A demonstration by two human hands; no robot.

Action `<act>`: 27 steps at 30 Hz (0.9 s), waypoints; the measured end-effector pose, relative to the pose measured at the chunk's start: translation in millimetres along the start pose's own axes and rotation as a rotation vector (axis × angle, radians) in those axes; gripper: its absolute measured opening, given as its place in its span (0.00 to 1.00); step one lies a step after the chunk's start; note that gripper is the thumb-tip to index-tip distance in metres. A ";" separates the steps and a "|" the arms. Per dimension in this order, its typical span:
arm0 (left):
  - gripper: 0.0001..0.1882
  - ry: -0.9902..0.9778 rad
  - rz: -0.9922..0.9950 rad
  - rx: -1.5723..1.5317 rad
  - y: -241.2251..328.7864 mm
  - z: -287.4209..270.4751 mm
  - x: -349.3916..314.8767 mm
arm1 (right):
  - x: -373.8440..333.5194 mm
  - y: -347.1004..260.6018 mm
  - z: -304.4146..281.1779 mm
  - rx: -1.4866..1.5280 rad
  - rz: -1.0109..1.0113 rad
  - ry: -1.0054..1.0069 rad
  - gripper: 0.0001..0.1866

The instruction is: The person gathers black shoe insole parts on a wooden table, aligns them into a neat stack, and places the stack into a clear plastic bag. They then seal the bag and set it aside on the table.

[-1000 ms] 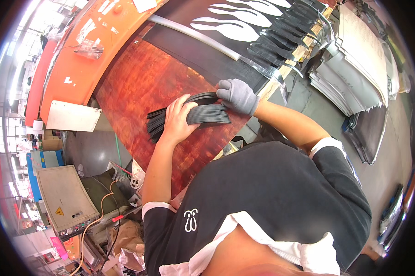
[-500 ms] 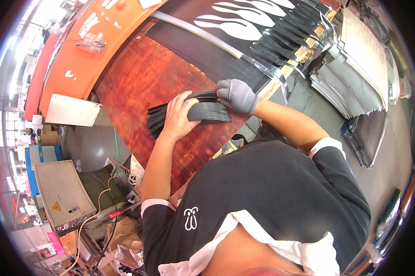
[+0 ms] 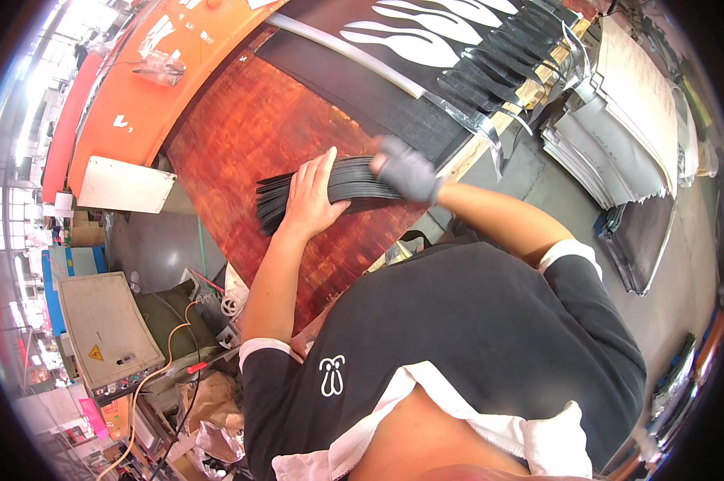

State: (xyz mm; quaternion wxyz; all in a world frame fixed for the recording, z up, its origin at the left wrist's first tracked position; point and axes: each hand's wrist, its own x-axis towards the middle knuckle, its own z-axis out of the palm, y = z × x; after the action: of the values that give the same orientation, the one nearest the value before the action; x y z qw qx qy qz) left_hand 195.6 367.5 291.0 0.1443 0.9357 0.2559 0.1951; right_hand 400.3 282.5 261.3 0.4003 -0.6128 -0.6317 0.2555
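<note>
A thick bundle of thin black curved strips lies on a reddish-brown board. Its left end fans out a little. My bare left hand grips the bundle from above near its middle, fingers across the top and thumb apart on the right side. At the right end of the bundle is my right hand, in a grey glove. Motion smears its fingers, so whether they hold the strip ends is unclear.
Beyond the board, a black sheet with white flame-like shapes lies beside a pale tube. Black pieces hang over the wooden edge at far right. An orange machine stands left, stacked sheets right.
The gap between the far strips and the rest of the bundle has closed; the strips now lie together. My right hand has shifted slightly and blurred. My left hand stays on the bundle.
</note>
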 end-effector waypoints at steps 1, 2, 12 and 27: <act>0.41 -0.003 -0.009 0.016 0.7 -1.1 1.1 | -1.1 -2.2 -0.8 0.114 0.021 -0.083 0.29; 0.41 -0.038 -0.021 0.040 0.6 -2.9 1.6 | -2.5 -4.8 2.8 0.211 0.063 -0.232 0.30; 0.36 -0.060 0.049 0.110 -6.8 -2.1 4.5 | 18.2 -16.3 22.6 -0.417 -0.343 -0.067 0.45; 0.39 0.092 -0.170 0.130 39.3 9.8 -16.3 | 27.4 -2.4 9.9 -0.310 -0.628 -0.237 0.47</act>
State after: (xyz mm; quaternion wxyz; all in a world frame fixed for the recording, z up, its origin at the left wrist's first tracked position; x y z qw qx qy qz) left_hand 203.6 324.5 292.1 0.0875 0.9080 0.3530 0.2080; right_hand 392.8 310.8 263.1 0.2856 -0.4087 -0.8621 0.0904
